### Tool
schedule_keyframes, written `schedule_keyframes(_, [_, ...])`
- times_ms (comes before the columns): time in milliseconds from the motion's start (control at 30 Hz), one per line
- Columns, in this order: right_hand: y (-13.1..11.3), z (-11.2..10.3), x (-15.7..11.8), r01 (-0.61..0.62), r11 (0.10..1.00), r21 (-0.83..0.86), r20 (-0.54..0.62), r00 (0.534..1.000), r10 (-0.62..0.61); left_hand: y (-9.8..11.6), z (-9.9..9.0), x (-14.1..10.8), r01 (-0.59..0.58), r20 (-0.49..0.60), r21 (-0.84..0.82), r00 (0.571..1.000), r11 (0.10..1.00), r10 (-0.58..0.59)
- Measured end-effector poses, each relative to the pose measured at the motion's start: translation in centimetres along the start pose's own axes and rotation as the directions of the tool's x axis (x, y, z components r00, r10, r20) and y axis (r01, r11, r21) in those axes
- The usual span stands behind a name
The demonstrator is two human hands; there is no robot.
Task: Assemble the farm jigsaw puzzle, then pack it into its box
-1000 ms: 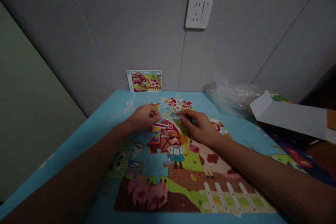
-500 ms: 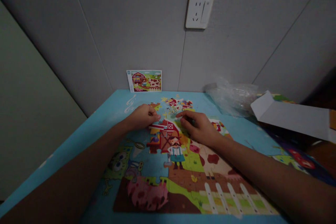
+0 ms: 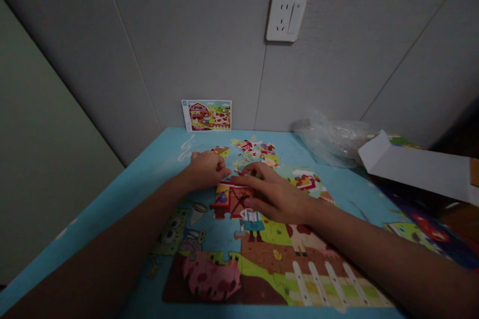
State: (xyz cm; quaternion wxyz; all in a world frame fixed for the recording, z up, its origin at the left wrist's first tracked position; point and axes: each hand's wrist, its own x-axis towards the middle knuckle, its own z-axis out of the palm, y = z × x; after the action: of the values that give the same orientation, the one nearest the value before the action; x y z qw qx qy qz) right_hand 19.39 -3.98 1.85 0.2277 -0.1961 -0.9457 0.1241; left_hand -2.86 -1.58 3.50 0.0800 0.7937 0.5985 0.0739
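A partly assembled farm jigsaw puzzle (image 3: 262, 264) lies on the table, showing a farmer, a pink pig, a cow and a white fence. My left hand (image 3: 208, 170) is at the top left of the red barn section (image 3: 236, 201), its fingers curled and pinched. Whatever may be between them is hidden. My right hand (image 3: 277, 192) lies palm down over the barn and the farmer, fingers stretched and apart, the fingertips close to my left thumb. It covers the farmer's head and part of the cow. Loose puzzle pieces (image 3: 247, 146) lie beyond both hands.
A small picture card (image 3: 209, 115) of the farm scene leans against the grey wall. At the back right lie a crumpled clear plastic bag (image 3: 329, 137) and an open white box (image 3: 422, 167). Blue cartoon-printed cloth (image 3: 149, 159) covers the table. A socket (image 3: 287, 16) is on the wall.
My right hand has moved left and nearer to me, now covering the barn roof and the farmer's head. My left hand has shifted slightly nearer to me.
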Motion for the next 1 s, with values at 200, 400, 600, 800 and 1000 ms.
schedule_keyframes(200, [-0.6, -0.1, 0.0, -0.018, 0.999, -0.040, 0.106, 0.994, 0.022, -0.4, 0.1, -0.1, -0.081, -0.001, 0.000, 0.997, 0.997, 0.081])
schedule_keyframes(400, [-0.5, -0.2, 0.1, -0.043, 0.998, -0.050, 0.122, 0.991, 0.049, -0.5, -0.1, -0.3, -0.131, -0.010, -0.024, 0.991, 0.991, 0.131])
schedule_keyframes(600, [-0.7, -0.2, 0.3, -0.047, 0.998, -0.044, 0.117, 0.992, 0.052, -0.3, 0.3, -0.4, -0.112, -0.013, -0.041, 0.994, 0.993, 0.112])
schedule_keyframes(800, [-0.8, -0.2, 0.5, -0.054, 0.998, -0.036, 0.112, 0.992, 0.057, 0.0, 0.9, -0.4, -0.108, -0.015, -0.102, 0.994, 0.989, 0.107])
schedule_keyframes(1000, [0.1, 0.2, 0.3, -0.112, 0.984, -0.141, -0.009, 0.994, 0.112, 0.0, 1.2, -0.3, -0.135, -0.034, -0.113, 0.991, 0.984, 0.132])
